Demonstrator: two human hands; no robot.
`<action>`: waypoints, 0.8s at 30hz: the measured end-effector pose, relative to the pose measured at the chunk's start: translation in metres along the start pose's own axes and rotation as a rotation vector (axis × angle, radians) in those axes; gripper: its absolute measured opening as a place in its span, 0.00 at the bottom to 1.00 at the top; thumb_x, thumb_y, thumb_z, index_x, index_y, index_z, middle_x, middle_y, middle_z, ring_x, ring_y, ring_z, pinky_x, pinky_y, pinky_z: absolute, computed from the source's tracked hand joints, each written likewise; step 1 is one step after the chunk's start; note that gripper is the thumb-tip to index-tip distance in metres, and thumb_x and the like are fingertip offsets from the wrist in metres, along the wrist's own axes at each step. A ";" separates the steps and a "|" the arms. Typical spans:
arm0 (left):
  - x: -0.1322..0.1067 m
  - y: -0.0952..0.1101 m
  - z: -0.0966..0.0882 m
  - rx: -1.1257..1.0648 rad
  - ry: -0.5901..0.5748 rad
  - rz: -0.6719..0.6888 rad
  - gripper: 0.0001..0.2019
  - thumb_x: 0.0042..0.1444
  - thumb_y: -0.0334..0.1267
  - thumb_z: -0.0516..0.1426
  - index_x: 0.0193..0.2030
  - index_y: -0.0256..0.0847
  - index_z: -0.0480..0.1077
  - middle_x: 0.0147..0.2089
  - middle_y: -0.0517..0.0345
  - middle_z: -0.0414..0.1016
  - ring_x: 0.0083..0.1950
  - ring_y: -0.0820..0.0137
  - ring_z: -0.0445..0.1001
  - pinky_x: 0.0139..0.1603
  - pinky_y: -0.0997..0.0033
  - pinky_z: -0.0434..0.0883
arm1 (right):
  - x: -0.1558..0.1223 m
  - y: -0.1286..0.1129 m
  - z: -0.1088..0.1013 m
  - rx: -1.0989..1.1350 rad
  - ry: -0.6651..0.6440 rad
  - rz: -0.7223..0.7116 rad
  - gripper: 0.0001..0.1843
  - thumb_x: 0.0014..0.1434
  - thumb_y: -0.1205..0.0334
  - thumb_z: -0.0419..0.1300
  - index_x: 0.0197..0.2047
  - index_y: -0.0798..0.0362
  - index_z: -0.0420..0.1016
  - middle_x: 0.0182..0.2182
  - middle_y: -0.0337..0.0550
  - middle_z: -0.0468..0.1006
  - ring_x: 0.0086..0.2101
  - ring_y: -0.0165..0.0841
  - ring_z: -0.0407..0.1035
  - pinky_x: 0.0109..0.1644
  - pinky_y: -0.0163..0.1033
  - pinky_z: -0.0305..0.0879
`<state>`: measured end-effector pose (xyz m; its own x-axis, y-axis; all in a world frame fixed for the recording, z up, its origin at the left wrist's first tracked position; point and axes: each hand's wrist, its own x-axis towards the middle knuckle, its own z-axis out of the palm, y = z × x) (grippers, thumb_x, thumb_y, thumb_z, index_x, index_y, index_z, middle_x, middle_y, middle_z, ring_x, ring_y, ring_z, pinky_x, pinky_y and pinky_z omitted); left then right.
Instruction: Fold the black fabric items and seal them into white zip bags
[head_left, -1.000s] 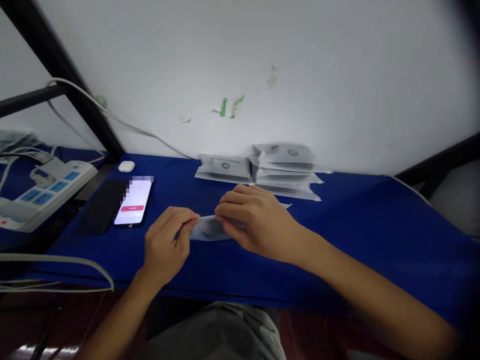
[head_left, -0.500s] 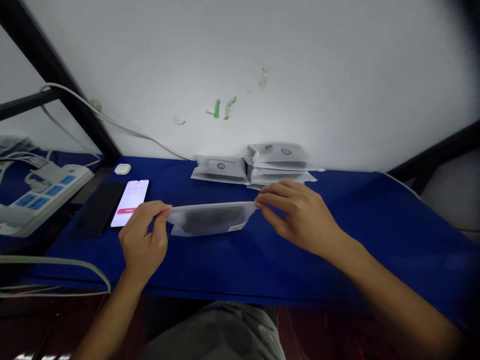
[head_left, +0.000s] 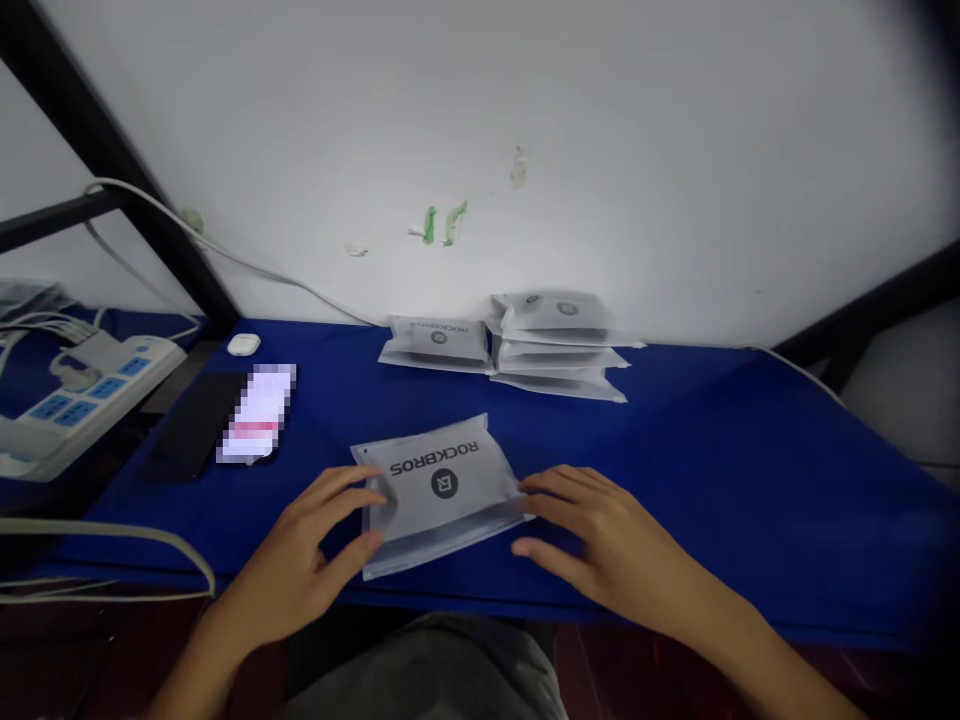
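Observation:
A frosted plastic pouch (head_left: 427, 500) with ROCKBROS lettering and a round logo lies flat near the table's front edge, its print upside down to me. Something dark shows faintly through it. At its left edge is my left hand (head_left: 322, 535), fingers apart, the tips over the pouch's side. My right hand (head_left: 581, 525) is open at the opposite edge, index and middle fingertips by the right side and thumb held away.
Similar pouches stand along the wall: a single pouch (head_left: 437, 345) and a stack (head_left: 559, 350) to its right. On the left of the blue table (head_left: 697, 480) are a phone with a lit screen (head_left: 259, 410), a dark slab (head_left: 195, 420), a white earbud case (head_left: 244, 345) and a power strip (head_left: 112, 380).
The pouch, pinched by its upper corners and held up before, now lies flat on the table with its printed face up. Both hands have let go and come lower.

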<state>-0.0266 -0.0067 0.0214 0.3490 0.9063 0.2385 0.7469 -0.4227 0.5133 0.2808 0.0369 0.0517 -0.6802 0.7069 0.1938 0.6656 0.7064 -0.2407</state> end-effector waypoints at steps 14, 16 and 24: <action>0.006 -0.017 0.036 0.254 0.034 -0.076 0.33 0.59 0.49 0.55 0.69 0.51 0.48 0.70 0.47 0.53 0.68 0.53 0.56 0.60 0.46 0.66 | 0.011 -0.001 0.050 -0.030 -0.057 0.058 0.36 0.60 0.52 0.58 0.68 0.53 0.51 0.64 0.55 0.58 0.62 0.46 0.55 0.60 0.59 0.61; 0.005 -0.019 0.035 0.247 0.059 -0.092 0.34 0.59 0.49 0.56 0.69 0.51 0.47 0.70 0.47 0.54 0.68 0.53 0.57 0.59 0.47 0.67 | 0.009 0.000 0.052 -0.042 -0.039 0.076 0.39 0.58 0.52 0.61 0.68 0.53 0.51 0.64 0.56 0.58 0.62 0.47 0.55 0.60 0.60 0.60; 0.003 -0.019 0.042 0.301 0.085 -0.003 0.35 0.58 0.47 0.57 0.69 0.48 0.47 0.68 0.46 0.56 0.66 0.52 0.58 0.60 0.47 0.66 | 0.003 0.000 0.053 -0.171 0.102 0.004 0.23 0.61 0.63 0.56 0.60 0.52 0.65 0.54 0.52 0.73 0.53 0.43 0.68 0.55 0.58 0.66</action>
<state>-0.0155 0.0040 -0.0223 0.3076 0.8988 0.3122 0.8864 -0.3900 0.2494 0.2627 0.0374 0.0015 -0.6486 0.7036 0.2903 0.7167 0.6929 -0.0782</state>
